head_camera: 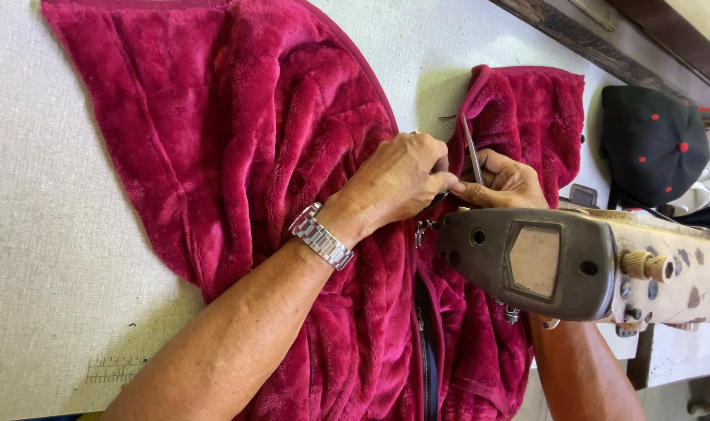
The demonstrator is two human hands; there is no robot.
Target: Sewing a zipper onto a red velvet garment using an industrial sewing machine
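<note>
Together, two hands — left hand (398,181), right hand (504,185) — pinch one crimson fleece (277,156); right grips one tweezers (472,150).

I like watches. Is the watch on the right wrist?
No, the silver watch sits on the left wrist, just behind the left hand pressing the red fabric.

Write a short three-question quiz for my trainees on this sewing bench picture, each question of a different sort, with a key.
1. True or false: the left hand rests on the crimson fleece fabric.
2. Which hand holds the thin metal tool? A left, B right, C neither.
3. Fill in: the dark cap lies beyond the ____ machine head.

Key: 1 true; 2 B, the right hand; 3 sewing.
</note>
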